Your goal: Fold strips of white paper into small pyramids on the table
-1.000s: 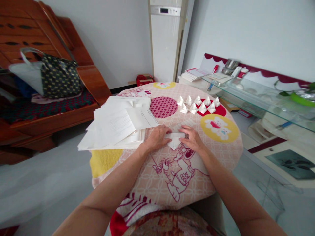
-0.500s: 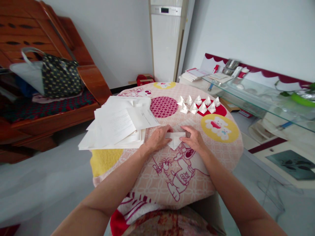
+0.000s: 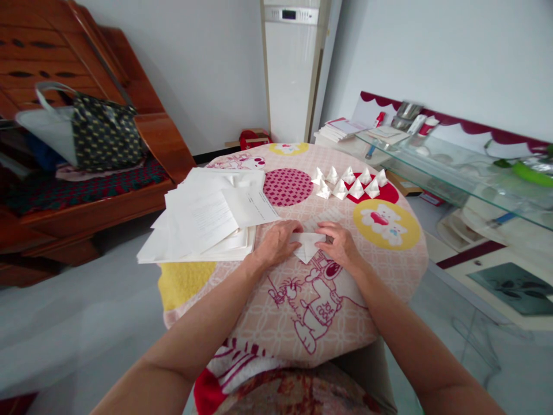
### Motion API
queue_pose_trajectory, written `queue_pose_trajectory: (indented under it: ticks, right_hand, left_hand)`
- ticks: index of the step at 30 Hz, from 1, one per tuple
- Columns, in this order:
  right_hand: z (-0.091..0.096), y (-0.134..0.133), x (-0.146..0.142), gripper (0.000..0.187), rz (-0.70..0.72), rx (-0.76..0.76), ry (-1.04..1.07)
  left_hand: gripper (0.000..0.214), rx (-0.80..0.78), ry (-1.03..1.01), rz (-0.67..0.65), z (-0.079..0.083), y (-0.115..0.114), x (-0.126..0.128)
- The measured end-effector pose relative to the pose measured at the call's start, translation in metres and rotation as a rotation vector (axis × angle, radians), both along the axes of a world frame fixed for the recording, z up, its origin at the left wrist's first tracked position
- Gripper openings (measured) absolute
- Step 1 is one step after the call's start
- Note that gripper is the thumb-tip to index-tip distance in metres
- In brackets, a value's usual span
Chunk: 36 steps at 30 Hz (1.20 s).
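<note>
A small white folded paper piece (image 3: pixel 307 246) lies on the round table's patterned pink cloth (image 3: pixel 302 311), its point facing me. My left hand (image 3: pixel 276 242) presses on its left side with fingers curled over the edge. On the right side my right hand (image 3: pixel 341 245) does the same, fingertips pinching the paper's upper fold. Both hands touch the paper and rest on the cloth.
A loose stack of white sheets (image 3: pixel 203 216) lies left of my hands. Several folded white paper pyramids (image 3: pixel 349 183) stand in rows at the far side. A glass shelf (image 3: pixel 453 167) with clutter is on the right, a wooden bench with a dotted bag (image 3: pixel 103 135) on the left.
My hands shifted only slightly on the folded paper, fingers drawing closer over its top edge. The paper stays in the same spot.
</note>
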State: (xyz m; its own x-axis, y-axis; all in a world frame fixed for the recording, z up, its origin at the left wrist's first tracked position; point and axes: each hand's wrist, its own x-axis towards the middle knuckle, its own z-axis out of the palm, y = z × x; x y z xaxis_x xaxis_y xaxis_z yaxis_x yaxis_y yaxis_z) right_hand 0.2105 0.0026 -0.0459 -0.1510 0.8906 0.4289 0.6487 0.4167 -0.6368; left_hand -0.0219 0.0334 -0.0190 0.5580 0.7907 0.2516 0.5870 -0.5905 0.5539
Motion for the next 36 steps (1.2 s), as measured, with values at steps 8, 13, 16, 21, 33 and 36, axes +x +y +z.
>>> queue_pose_trajectory:
  ticks: [8,13,16,21,33,36]
  right_hand:
    - [0.014,-0.005,-0.006,0.038,-0.03,-0.117,0.178]
    - [0.022,-0.008,-0.008,0.066,-0.053,-0.35,0.605]
    - [0.027,-0.01,-0.013,0.062,-0.072,-0.483,0.803]
    - [0.03,-0.012,-0.023,0.04,-0.04,-0.571,0.808]
    - [0.023,-0.013,-0.021,0.034,0.042,-0.549,0.634]
    - [0.024,-0.014,-0.022,0.035,0.041,-0.543,0.618]
  left_hand:
    - [0.03,-0.198,-0.152,0.008,0.011,-0.001,0.0]
    - [0.019,-0.339,-0.361,0.03,0.015,0.0,-0.002]
    - [0.02,-0.372,-0.529,0.068,0.013,0.001,-0.001]
    - [0.027,-0.444,-0.731,0.119,0.012,0.0,0.004]
    - [0.034,-0.766,-0.511,-0.001,0.007,-0.003,0.005]
    - [0.035,-0.76,-0.49,-0.001,0.005,-0.003,0.005]
